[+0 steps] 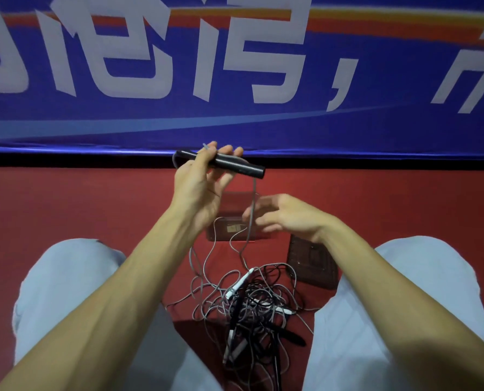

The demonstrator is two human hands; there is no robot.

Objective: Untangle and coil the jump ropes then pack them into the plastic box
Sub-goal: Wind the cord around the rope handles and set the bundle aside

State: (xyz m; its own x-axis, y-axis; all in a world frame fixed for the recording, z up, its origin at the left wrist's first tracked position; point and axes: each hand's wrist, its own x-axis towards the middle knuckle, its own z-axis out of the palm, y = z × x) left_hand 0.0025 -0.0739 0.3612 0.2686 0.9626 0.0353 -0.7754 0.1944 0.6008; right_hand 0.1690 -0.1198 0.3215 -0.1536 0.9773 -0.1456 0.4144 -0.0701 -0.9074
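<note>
Black handle (pixel 249 170) is held raised in the left hand (pixel 201 187), pinched between fingers and thumb. Its grey cord (pixel 254 193) hangs down into the tangle (pixel 249 311) on the red floor between the knees. The right hand (pixel 283 215) is blurred, fingers spread beside the cord; contact cannot be told. The plastic box (pixel 235 232) sits just beyond the tangle. Risk: if the cord is hauled up before its loops are freed, knots are likely tightened and the heap dragged.

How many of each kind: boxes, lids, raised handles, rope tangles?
clear plastic box: 1
box lid: 1
raised black handle: 1
jump-rope tangle: 1
Total: 4
</note>
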